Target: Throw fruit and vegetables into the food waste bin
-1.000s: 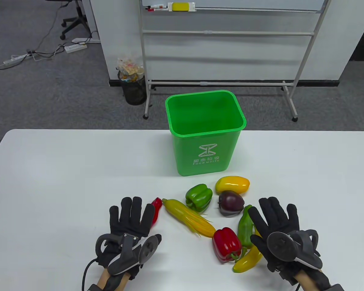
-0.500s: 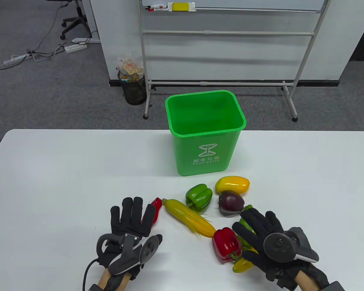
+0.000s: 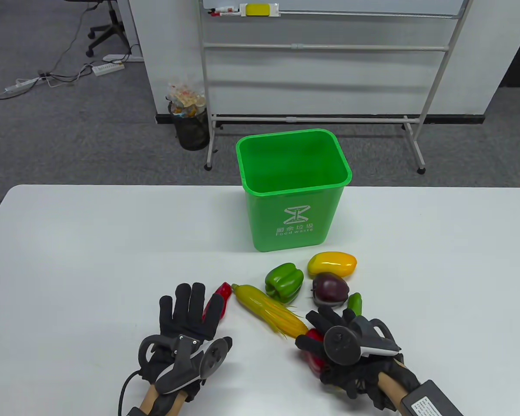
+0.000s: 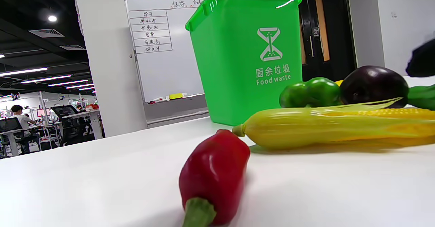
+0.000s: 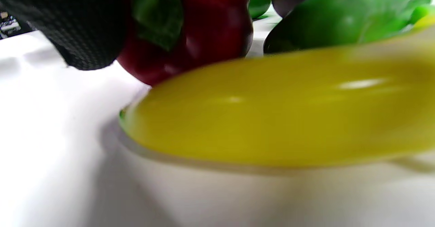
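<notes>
The green food waste bin (image 3: 294, 190) stands upright and open-topped toward the far side of the white table (image 3: 69, 242), its printed face turned to the person. Just in front of it lie the fruit and vegetables: a yellow pepper (image 3: 332, 264) nearest the bin, a green bell pepper (image 3: 284, 281) and a dark purple eggplant (image 3: 329, 289) side by side, and a yellow corn cob (image 3: 271, 310) lying slantwise toward the near edge. A small red chili pepper (image 3: 221, 293) lies beside the corn's far tip.

The right hand (image 3: 333, 346) lies over the red bell pepper (image 3: 313, 352), its fingers (image 3: 318, 318) spread over the top, the thumb against the pepper's left side; whether they are gripping it cannot be told. The right wrist view shows a gloved finger against that red pepper, with a long yellow pepper (image 5: 289, 108) lying in front and a long green pepper (image 3: 354, 303) beside it.

The left hand (image 3: 190, 316) lies flat on the table, fingers (image 3: 196, 294) stretched out and slightly apart, holding nothing; the index finger partly covers the chili.
</notes>
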A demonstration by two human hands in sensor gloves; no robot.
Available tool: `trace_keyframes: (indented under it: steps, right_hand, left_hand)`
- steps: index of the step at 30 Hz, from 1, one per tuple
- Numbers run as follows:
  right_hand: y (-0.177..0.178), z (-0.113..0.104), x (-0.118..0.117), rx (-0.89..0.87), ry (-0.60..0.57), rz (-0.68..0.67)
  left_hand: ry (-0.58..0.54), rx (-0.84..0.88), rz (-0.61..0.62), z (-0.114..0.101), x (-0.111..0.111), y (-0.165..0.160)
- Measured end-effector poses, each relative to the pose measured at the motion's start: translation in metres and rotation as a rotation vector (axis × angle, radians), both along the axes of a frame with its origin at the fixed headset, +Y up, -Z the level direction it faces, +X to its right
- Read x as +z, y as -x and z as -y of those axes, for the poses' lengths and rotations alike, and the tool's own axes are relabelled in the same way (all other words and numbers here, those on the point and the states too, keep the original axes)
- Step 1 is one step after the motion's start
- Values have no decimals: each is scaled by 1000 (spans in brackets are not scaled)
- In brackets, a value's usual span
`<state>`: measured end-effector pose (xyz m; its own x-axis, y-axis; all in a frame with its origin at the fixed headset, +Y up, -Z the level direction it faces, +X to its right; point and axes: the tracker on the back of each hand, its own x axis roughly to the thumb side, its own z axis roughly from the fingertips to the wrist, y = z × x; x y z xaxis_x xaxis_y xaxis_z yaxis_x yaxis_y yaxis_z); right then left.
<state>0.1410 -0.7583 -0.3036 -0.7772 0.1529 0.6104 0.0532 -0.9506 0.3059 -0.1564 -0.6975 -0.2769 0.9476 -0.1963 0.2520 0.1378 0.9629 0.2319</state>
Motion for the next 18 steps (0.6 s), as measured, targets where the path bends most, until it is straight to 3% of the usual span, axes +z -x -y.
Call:
trace_keyframes:
  steps: [10, 14, 18]
  right_hand:
    - [14, -8, 14, -79, -92, -56]
    - [13, -27, 23, -225, -85, -49]
    - [3, -39, 23, -486, 103, 67]
  left_hand:
    - [-5, -2, 8, 0, 1, -2]
    - [-8, 1, 7, -1, 1, -2]
    - [-7, 3, 10, 0, 1, -2]
